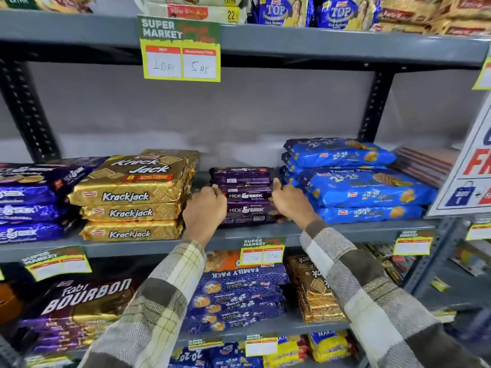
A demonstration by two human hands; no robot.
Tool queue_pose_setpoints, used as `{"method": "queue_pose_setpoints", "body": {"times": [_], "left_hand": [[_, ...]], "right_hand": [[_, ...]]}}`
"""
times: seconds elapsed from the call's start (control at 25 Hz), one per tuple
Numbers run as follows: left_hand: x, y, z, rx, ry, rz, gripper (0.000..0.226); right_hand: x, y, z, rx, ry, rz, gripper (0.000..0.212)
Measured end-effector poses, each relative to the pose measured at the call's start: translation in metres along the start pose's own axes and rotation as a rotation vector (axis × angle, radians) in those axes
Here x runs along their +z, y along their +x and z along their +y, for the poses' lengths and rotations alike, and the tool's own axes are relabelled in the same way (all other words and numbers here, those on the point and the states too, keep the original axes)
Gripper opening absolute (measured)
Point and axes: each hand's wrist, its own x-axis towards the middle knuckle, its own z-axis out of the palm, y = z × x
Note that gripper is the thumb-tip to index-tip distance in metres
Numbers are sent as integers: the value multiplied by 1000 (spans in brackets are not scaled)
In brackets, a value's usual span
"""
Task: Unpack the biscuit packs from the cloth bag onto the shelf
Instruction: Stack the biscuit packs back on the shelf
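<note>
A stack of dark purple Hide & Seek biscuit packs (245, 197) rests on the grey middle shelf (372, 231), between gold Krackjack packs and blue 20-20 packs. My left hand (204, 209) presses against the stack's left end, fingers curled. On the right end lies my right hand (291, 201), its thumb raised along the side of the upper packs. Both hands clasp the stack from either side. The cloth bag is out of sight.
Three stacked gold Krackjack packs (132, 200) stand close on the left, blue 20-20 packs (356, 181) close on the right. More purple packs (26, 200) fill the far left. A price tag (180, 49) hangs from the upper shelf. Bourbon and family packs fill the shelf below.
</note>
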Motion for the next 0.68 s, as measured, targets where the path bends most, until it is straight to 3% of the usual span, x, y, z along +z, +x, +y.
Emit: {"method": "queue_pose_setpoints", "body": {"times": [0.12,0.28,0.56,0.68], "left_hand": [[5,5,-7,15,-10,10,46],[8,3,-13,27,-78,94,47],[15,-7,-10,55,-85,285,55],[19,-9,-16,117,-124,288,63]], "right_hand": [[0,3,-1,24,-107,22,69],[5,6,-3,-81,-190,171,77],[14,8,-1,-181,25,236,71],[13,4,0,-184,68,256,68]]}}
